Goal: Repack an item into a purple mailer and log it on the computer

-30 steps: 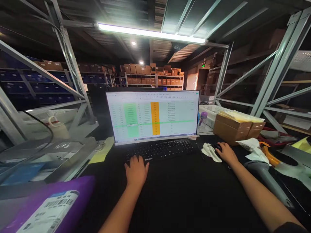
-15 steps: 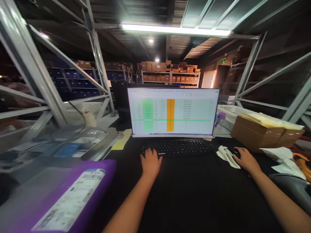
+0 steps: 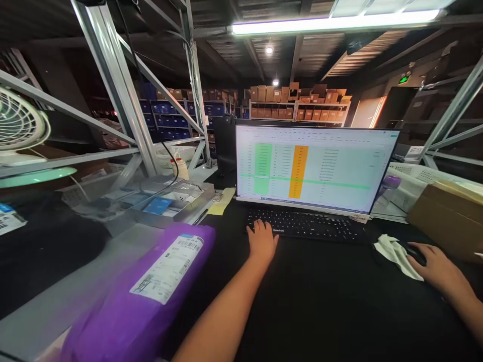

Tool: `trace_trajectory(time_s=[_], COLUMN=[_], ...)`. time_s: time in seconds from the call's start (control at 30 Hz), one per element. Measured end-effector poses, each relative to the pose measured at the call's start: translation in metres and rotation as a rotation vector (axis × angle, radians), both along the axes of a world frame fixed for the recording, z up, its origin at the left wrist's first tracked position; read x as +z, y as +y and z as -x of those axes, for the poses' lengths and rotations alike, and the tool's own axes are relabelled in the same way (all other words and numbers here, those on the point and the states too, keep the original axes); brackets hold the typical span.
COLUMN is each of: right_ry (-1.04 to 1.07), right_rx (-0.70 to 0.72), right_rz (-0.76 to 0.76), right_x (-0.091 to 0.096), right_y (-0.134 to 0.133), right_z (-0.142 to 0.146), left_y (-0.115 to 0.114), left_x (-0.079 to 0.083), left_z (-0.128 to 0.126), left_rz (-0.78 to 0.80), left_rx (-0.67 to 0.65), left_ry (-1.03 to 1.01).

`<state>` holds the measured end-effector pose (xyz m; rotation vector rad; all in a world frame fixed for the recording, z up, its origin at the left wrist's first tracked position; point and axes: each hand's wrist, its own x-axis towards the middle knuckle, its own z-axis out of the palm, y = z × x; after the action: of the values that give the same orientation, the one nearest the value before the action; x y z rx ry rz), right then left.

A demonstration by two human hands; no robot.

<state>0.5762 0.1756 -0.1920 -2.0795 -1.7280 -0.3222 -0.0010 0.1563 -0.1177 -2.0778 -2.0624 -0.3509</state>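
My left hand lies with spread fingers on the left end of a black keyboard. Over to the right, my right hand is curled around a black computer mouse; the palm hides part of it. A crumpled white cloth lies just left of the mouse. Behind the keyboard stands a monitor with a spreadsheet, showing a green and an orange column and one green highlighted row; its text is too small to read. A purple parcel with a white label rests left of my left forearm.
Yellow sticky notes lie left of the monitor, near a grey tray holding a blue card. A cardboard box stands at the right. Metal posts frame the desk, with a fan at far left.
The view has swung left, so desk items appear farther right and the fan has come into sight. Both hands keep their places on keyboard and mouse. The highlighted row remains on screen.
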Motion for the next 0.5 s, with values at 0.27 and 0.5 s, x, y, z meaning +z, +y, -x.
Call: trace_trajectory(time_s=[0.27, 0.5], right_ry=[0.007, 0.050], right_rx=[0.001, 0.015], right_rz=[0.006, 0.013], right_x=[0.0029, 0.0041], right_y=[0.0009, -0.0017], right_z=[0.0007, 0.0038], left_y=[-0.0010, 0.0002], left_x=[0.0024, 0.0006], left_z=[-0.0006, -0.0008], left_rz=[0.025, 0.024], left_rx=[0.005, 0.016], left_ry=[-0.001, 0.003])
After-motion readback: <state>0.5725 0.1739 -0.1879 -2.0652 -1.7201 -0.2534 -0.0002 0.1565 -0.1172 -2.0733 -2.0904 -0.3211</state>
